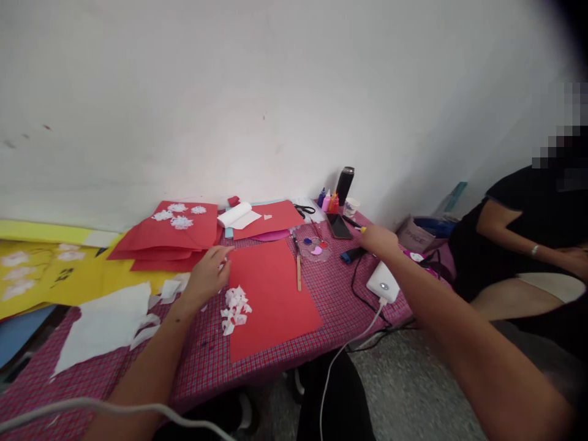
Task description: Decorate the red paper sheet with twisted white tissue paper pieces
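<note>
A red paper sheet (pixel 275 294) lies in front of me, with crumpled white paper scraps (pixel 236 309) heaped on its left edge. My left hand (pixel 209 278) is over that sheet's upper left corner. Its fingers are curled, and a small pale bit shows between them, too small to name. Reaching far to the right, my right hand (pixel 380 242) is closed at the yellow end of a slim dark stick (pixel 351 222), beside a black phone (pixel 340 226). A paintbrush (pixel 298 269) rests on the red sheet's right edge, next to a clear palette (pixel 316 250) with paint.
Red sheets with white paper flowers (pixel 181 222), a white paper roll (pixel 236 214), scissors (pixel 305 210), paint bottles (pixel 327 201) and a black flask (pixel 345 184) stand or lie along the wall. A cabled white power bank (pixel 383 283) is near the right edge. Another person (pixel 519 239) sits at right.
</note>
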`<state>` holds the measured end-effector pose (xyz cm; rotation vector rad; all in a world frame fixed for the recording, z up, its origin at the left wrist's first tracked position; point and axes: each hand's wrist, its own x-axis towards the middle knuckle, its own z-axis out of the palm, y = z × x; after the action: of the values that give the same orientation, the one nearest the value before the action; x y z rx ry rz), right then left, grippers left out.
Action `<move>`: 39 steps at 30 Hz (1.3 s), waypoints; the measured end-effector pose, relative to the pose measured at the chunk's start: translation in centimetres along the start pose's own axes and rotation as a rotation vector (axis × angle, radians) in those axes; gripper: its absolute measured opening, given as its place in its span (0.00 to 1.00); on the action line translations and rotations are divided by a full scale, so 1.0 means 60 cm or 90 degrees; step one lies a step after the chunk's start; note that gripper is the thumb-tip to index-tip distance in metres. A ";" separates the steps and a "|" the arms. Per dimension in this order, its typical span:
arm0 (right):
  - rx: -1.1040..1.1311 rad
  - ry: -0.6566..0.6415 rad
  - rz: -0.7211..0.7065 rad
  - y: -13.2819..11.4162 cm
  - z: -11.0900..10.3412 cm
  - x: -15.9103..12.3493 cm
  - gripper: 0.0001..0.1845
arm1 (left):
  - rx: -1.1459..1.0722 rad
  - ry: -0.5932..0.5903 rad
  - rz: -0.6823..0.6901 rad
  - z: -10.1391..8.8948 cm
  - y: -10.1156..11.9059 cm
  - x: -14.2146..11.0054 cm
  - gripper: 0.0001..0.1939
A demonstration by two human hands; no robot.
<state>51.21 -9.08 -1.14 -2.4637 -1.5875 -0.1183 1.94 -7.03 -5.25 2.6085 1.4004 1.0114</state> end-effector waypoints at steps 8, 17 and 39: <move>0.182 0.154 -0.001 -0.032 -0.071 -0.041 0.21 | 0.006 -0.028 0.017 0.002 0.007 -0.004 0.20; 0.948 -0.157 -0.071 -0.184 -0.050 -0.137 0.11 | 0.013 -0.048 0.024 0.003 0.012 -0.008 0.20; 1.021 -0.479 -0.055 -0.301 0.092 -0.098 0.09 | 0.007 -0.115 0.028 0.016 0.016 -0.009 0.17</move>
<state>32.12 -5.93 -5.21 -1.0967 -1.0616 1.5235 2.97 -7.77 -6.01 2.6706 1.3172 0.7501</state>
